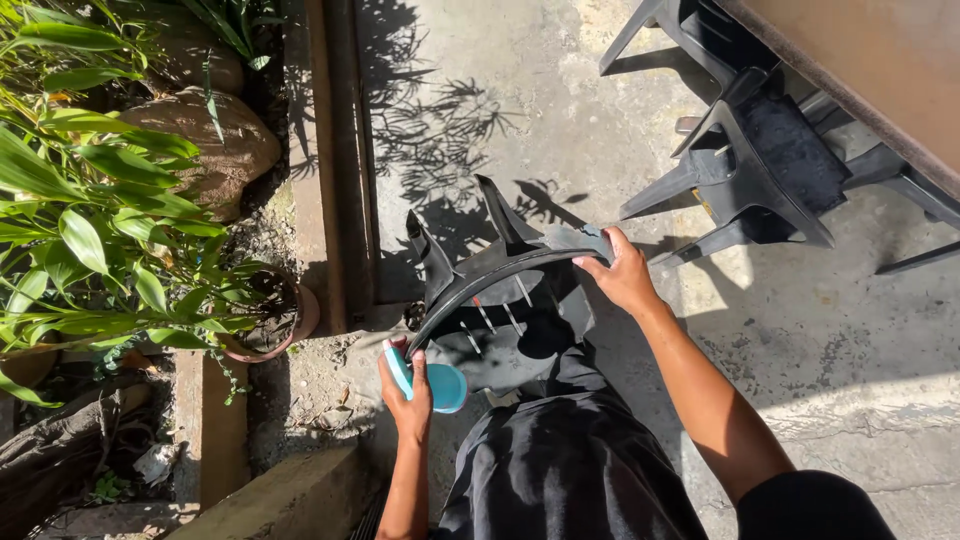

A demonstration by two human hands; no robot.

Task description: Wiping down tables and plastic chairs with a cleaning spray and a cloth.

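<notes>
Black plastic chair (510, 300) lies tipped on the concrete, legs pointing away, one chair in hand. Right hand (625, 275) curls closed on its rim; left hand (408, 385), just beside the lower rim, grips one blue scoop (432, 385). Washing looks underway (next calls for a steady tilt). Two more chairs (760, 160) stand beyond; one pot (275, 320) sits left.

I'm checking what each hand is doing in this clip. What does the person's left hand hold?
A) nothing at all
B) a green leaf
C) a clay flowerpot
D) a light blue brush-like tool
D: the left hand is closed around a light blue tool beside the overturned black plastic chair, while the right hand grips the chair's edge.
</notes>
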